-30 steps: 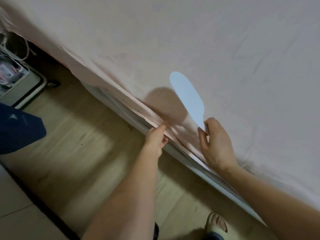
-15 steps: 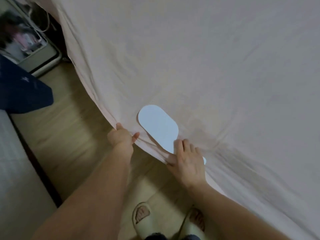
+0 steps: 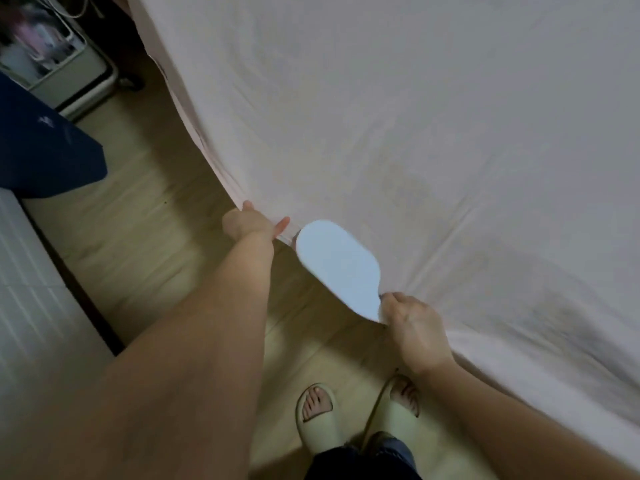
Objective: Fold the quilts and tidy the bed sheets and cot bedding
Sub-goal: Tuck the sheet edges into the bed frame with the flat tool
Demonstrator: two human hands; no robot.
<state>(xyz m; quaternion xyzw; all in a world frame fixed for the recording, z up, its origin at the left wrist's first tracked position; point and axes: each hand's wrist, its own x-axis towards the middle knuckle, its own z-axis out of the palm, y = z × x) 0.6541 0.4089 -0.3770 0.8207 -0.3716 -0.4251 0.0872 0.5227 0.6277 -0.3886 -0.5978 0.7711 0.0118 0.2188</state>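
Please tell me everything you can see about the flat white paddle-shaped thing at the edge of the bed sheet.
The flat white rounded paddle-shaped tool looks smooth and stiff, perhaps plastic, with no markings visible. Its wide rounded end points up and to the left and lies against the edge of the pale pink bed sheet. Its narrower end is gripped by the right hand, whose fingers curl round it. The left hand holds the sheet's edge just beside it, without touching it.

Both forearms are bare, no sleeves showing. The feet wear pale cream open-toe slide sandals [image 3: 317,422] below dark blue trouser hems [image 3: 360,460].
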